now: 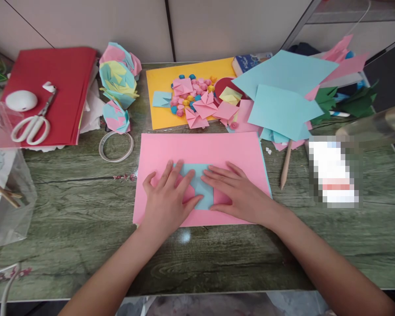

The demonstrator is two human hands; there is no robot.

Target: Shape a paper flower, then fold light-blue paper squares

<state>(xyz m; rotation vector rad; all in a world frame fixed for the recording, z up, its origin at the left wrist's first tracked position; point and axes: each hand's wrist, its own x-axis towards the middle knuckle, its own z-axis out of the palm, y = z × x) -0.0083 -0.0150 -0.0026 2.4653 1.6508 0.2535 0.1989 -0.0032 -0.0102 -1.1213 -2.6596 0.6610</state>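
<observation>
On one pink sheet [200, 147], one blue sheet [204, 186] is pressed down by two hands: left hand [167, 199], right hand [242, 193]; fingers spread, nothing grasped. One tape roll [116, 159] is seen to the left, one wooden stick [285, 166] to the right.

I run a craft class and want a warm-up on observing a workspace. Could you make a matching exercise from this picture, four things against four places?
Things
1. White-handled scissors
2. Roll of tape
3. Wooden stick
4. Small light-blue paper

Places
A. On the table, just right of the large pink sheet
B. On the red sheet
C. Under the left hand and right hand
D. On the table, just left of the large pink sheet

Pairs: 1-B, 2-D, 3-A, 4-C
</observation>
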